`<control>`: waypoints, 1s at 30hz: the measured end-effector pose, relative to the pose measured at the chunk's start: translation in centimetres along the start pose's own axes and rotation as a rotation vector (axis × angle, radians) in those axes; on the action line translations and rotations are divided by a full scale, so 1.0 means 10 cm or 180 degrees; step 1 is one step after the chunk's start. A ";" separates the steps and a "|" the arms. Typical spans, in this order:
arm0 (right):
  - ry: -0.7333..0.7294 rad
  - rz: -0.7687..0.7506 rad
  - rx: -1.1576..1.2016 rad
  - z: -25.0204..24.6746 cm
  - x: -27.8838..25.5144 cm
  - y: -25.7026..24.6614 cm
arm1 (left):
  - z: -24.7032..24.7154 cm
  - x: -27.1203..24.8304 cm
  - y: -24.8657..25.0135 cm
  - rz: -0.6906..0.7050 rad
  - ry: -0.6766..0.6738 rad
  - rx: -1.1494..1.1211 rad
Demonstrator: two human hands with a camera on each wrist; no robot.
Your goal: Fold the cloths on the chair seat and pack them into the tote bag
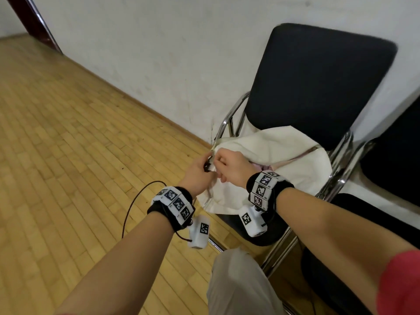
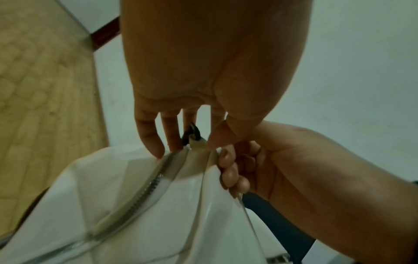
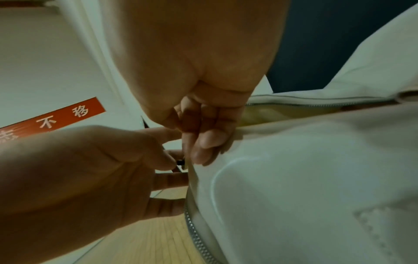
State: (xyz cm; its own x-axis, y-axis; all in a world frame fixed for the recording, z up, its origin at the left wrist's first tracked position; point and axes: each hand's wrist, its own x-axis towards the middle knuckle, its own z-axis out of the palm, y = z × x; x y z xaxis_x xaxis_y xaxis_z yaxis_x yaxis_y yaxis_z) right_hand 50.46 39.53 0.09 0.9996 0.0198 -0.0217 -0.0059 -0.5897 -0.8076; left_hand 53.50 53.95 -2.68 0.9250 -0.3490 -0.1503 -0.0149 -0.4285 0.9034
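Zipper end in both hands

Tote bag (image 1: 268, 151) lies on the chair seat (image 1: 261, 237), mouth still partly open, something pink inside. Left hand (image 1: 197, 176) pinches the dark zipper pull (image 2: 191, 133) at the bag's corner; right hand (image 1: 231, 167) fingers (image 2: 228, 171) clamp the fabric beside it. Likely risk: the slider snags the loose canvas if that grip slackens.

Institutional hall or meeting room. Evidence: wood-strip floor (image 1: 68, 137); bare, scuffed white wall (image 1: 159, 53); two matching black padded chairs with chrome tube frames (image 1: 318, 83) set side by side against the wall; red banner with white Chinese characters (image 3: 56, 117); dark red door frame (image 1: 34, 21).
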 end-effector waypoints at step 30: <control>0.0023 0.0990 0.0807 -0.36 0.05 0.02 | -0.12 0.13 0.02 0.0846 0.0501 0.2461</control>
State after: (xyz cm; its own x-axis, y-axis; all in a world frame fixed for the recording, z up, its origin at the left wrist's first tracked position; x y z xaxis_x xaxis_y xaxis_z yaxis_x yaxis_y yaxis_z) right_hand 51.03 36.56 2.05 0.9492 -0.1345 -0.2845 -0.3141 -0.3486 -0.8831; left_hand 55.12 54.44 -2.23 0.8953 -0.4233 0.1390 -0.4438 -0.8199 0.3616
